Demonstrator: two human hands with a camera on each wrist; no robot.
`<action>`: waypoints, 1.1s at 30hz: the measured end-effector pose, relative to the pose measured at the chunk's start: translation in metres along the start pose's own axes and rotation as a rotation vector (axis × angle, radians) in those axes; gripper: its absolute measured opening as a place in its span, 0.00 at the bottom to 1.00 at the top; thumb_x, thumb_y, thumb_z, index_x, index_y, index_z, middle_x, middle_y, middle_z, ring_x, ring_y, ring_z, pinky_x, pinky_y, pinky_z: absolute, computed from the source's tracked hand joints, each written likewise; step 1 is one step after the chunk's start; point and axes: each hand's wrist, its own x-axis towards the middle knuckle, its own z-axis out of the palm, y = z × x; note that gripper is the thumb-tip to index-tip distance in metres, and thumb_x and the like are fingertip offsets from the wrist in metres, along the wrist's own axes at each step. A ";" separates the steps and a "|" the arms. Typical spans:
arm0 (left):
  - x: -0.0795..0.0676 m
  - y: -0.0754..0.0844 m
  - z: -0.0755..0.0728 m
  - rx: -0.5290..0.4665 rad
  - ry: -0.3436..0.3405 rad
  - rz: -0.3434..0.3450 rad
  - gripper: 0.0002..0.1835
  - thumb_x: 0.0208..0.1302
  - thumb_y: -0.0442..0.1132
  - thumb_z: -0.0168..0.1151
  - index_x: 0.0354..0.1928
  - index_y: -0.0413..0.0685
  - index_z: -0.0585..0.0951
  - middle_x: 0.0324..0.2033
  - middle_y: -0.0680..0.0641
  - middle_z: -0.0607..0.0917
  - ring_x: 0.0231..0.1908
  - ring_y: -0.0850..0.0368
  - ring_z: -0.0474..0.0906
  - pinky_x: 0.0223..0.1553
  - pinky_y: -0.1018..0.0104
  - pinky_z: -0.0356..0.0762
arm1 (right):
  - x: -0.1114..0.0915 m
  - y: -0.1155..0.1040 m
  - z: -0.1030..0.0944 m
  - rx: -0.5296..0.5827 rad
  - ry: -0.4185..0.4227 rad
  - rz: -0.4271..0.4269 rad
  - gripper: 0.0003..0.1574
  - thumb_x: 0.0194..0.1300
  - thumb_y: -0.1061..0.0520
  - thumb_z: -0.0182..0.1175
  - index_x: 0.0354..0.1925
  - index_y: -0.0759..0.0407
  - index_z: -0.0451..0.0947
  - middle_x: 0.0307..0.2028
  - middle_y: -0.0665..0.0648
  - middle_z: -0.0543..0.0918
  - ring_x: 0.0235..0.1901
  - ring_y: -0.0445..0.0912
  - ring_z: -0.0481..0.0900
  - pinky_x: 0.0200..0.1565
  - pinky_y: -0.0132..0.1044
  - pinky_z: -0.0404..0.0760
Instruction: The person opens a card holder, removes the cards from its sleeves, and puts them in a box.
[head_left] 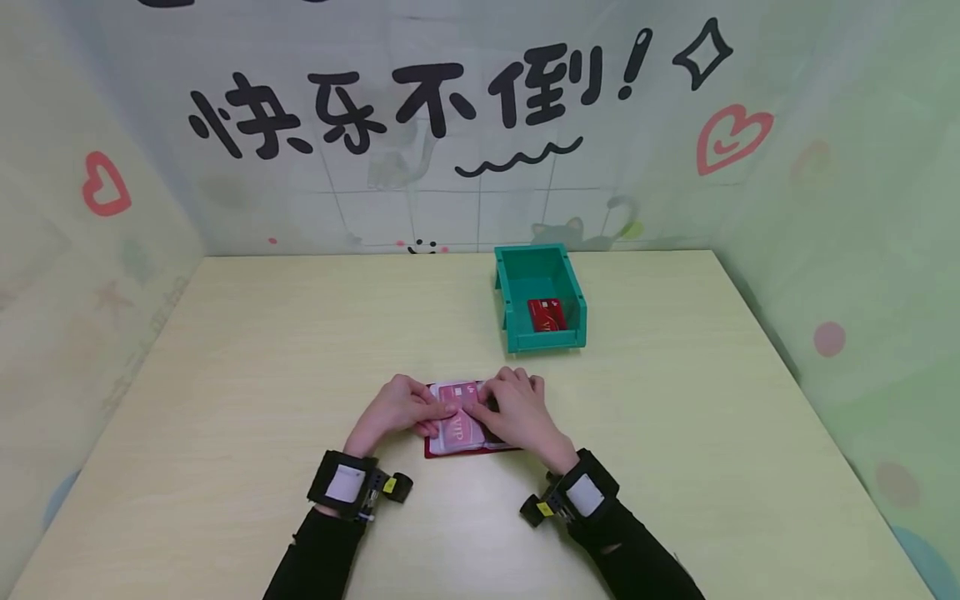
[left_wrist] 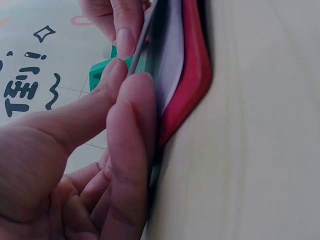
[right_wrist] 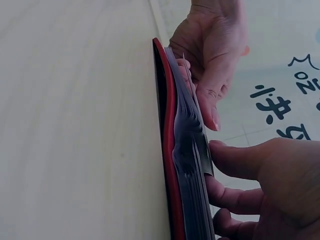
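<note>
A red-covered card holder (head_left: 434,454) lies open on the table, its clear sleeve pages (right_wrist: 186,117) fanned up from the cover. A pink card (head_left: 459,430) with white lettering shows on the top page. My left hand (head_left: 401,407) pinches that page from the left, thumb on the upper face and fingers underneath. From the right, my right hand (head_left: 522,408) pinches the card's edge between thumb and index finger, the thumbs nearly meeting. The right hand covers much of the holder's right half in the head view.
A green open-front bin (head_left: 538,342) stands behind the holder, slightly right, with a red card (head_left: 547,315) inside. The pale wooden table (head_left: 247,358) ends at a printed backdrop (head_left: 450,212) with walls on both sides. Wrist cameras (head_left: 348,486) sit on both forearms.
</note>
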 end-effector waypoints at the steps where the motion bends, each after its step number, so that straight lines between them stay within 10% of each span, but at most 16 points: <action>1: 0.000 0.000 0.000 -0.001 0.001 -0.001 0.14 0.62 0.42 0.72 0.30 0.36 0.84 0.17 0.51 0.85 0.18 0.63 0.82 0.24 0.70 0.82 | 0.000 0.000 0.000 0.000 0.004 0.001 0.15 0.65 0.45 0.68 0.30 0.52 0.81 0.36 0.55 0.76 0.45 0.51 0.68 0.53 0.55 0.61; 33: 0.001 0.000 0.000 -0.027 -0.045 0.035 0.11 0.69 0.37 0.65 0.32 0.35 0.80 0.18 0.50 0.84 0.19 0.62 0.81 0.25 0.70 0.82 | -0.006 0.023 -0.001 0.205 0.066 0.072 0.11 0.67 0.54 0.65 0.38 0.63 0.83 0.44 0.60 0.76 0.51 0.52 0.67 0.56 0.54 0.65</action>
